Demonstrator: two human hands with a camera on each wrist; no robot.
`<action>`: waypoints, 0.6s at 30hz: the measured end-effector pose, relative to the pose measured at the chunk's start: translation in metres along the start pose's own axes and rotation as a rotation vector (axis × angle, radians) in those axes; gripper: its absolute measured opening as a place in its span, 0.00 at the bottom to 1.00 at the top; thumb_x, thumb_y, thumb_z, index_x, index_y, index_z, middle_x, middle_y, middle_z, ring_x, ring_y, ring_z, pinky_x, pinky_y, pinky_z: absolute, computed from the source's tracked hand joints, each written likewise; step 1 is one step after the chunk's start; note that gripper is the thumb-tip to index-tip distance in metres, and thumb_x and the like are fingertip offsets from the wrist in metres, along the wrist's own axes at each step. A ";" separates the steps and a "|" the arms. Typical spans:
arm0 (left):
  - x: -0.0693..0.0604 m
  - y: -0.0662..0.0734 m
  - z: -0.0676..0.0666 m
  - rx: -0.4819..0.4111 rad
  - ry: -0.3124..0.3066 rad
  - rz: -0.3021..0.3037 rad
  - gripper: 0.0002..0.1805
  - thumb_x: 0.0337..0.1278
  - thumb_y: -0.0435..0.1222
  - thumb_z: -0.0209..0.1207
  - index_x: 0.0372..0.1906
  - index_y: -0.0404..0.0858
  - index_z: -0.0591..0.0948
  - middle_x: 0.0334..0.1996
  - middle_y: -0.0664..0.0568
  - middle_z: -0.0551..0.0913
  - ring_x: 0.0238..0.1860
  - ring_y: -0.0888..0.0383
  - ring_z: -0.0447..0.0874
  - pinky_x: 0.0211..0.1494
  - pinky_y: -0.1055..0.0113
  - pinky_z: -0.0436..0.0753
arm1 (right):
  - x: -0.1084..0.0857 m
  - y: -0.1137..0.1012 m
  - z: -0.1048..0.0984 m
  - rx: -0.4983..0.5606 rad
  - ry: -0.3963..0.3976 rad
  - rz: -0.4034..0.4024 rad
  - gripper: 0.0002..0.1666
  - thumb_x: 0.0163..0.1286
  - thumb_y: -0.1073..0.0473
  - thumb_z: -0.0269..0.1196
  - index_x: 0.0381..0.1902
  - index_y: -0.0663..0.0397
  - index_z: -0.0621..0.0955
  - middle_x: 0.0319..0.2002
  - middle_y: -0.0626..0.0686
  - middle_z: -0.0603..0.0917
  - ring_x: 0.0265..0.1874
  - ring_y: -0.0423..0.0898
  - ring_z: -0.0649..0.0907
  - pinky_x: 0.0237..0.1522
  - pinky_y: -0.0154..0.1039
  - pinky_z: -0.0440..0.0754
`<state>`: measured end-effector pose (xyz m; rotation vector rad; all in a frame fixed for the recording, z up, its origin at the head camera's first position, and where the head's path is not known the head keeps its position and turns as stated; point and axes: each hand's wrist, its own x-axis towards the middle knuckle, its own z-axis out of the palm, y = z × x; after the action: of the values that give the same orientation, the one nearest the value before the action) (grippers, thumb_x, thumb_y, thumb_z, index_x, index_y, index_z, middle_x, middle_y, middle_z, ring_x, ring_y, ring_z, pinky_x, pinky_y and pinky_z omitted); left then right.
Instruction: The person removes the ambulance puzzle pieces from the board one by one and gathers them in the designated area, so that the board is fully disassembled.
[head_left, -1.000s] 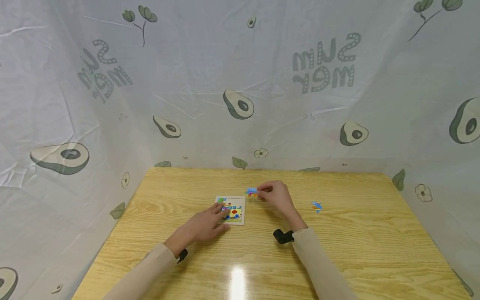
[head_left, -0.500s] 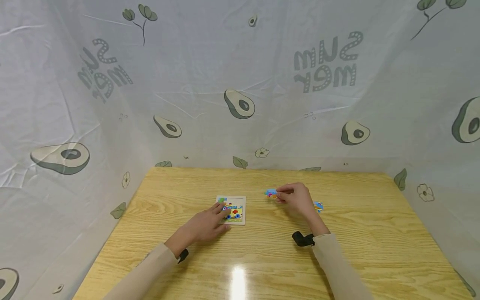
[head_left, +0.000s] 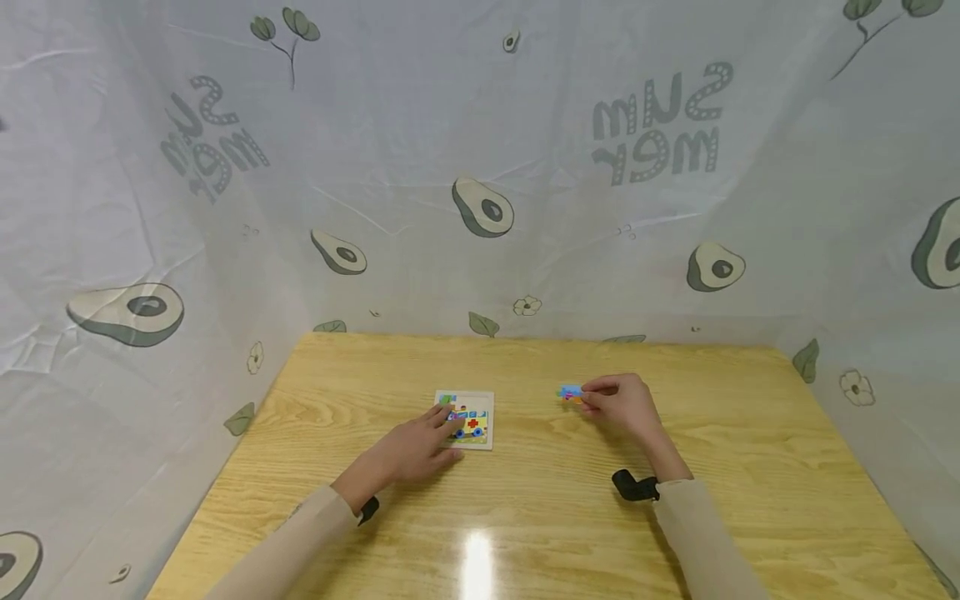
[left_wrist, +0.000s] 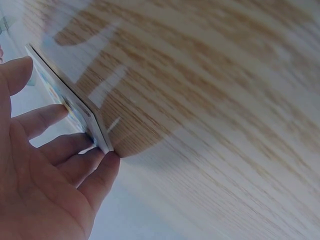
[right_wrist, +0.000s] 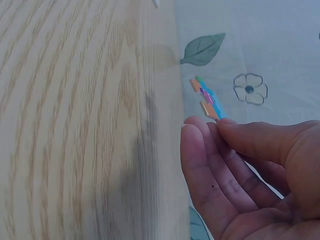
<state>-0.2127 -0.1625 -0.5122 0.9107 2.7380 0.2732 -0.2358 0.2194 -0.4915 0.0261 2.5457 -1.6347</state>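
In the head view a square jigsaw puzzle board (head_left: 480, 400) lies on the table, its picture showing a yellow ambulance with a red cross. My left hand (head_left: 415, 450) rests on the board's left part with fingers extended. In the left wrist view its fingertips touch the edge and face of the thin board (left_wrist: 90, 117). Well to the right of the board, my right hand (head_left: 626, 408) pinches a blue, orange and pink puzzle piece (head_left: 571, 392) between thumb and fingers. The right wrist view has this puzzle piece (right_wrist: 208, 97) sticking out beyond the fingertips, above the table.
The wooden table (head_left: 540, 517) reaches back to a pale curtain (head_left: 420, 150) printed with avocados and leaves. That curtain also hangs along both sides. Each wrist wears a black camera band (head_left: 636, 486).
My right hand has moved right, away from the board, with the puzzle piece in its pinch. It now covers the spot where another piece lay. My left hand has stayed on the board.
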 end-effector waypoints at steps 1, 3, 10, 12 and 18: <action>0.000 0.000 -0.001 -0.005 -0.005 -0.003 0.35 0.81 0.56 0.49 0.82 0.43 0.66 0.84 0.40 0.58 0.84 0.39 0.57 0.81 0.43 0.71 | -0.001 0.001 -0.002 0.003 0.001 0.009 0.13 0.77 0.65 0.64 0.52 0.71 0.86 0.47 0.70 0.90 0.40 0.56 0.93 0.43 0.44 0.93; 0.000 0.000 -0.001 -0.009 -0.011 -0.005 0.36 0.82 0.57 0.48 0.82 0.43 0.65 0.84 0.40 0.57 0.85 0.40 0.56 0.82 0.43 0.69 | -0.001 0.003 -0.005 0.011 0.003 0.017 0.14 0.77 0.66 0.64 0.52 0.72 0.86 0.46 0.70 0.90 0.39 0.55 0.93 0.42 0.43 0.93; 0.000 0.000 0.001 0.008 -0.001 0.003 0.35 0.82 0.56 0.48 0.82 0.42 0.65 0.84 0.39 0.58 0.85 0.40 0.56 0.82 0.45 0.70 | -0.008 0.010 -0.015 0.007 -0.001 0.012 0.15 0.77 0.67 0.63 0.54 0.75 0.84 0.47 0.72 0.89 0.38 0.53 0.93 0.42 0.41 0.93; -0.001 0.000 0.000 0.002 0.000 0.007 0.35 0.82 0.55 0.49 0.82 0.41 0.65 0.84 0.39 0.58 0.84 0.39 0.57 0.81 0.45 0.70 | -0.009 0.013 -0.018 0.010 0.000 0.021 0.16 0.77 0.67 0.63 0.55 0.76 0.84 0.47 0.72 0.89 0.37 0.51 0.93 0.42 0.40 0.93; -0.002 0.003 -0.003 -0.014 -0.005 0.011 0.35 0.82 0.54 0.50 0.82 0.41 0.65 0.84 0.37 0.58 0.84 0.38 0.57 0.82 0.43 0.69 | -0.009 0.022 -0.026 0.003 0.011 0.050 0.15 0.77 0.67 0.62 0.55 0.75 0.84 0.45 0.70 0.90 0.36 0.48 0.93 0.41 0.38 0.93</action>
<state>-0.2104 -0.1621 -0.5084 0.9221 2.7237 0.2910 -0.2280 0.2526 -0.4994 0.0977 2.5289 -1.6251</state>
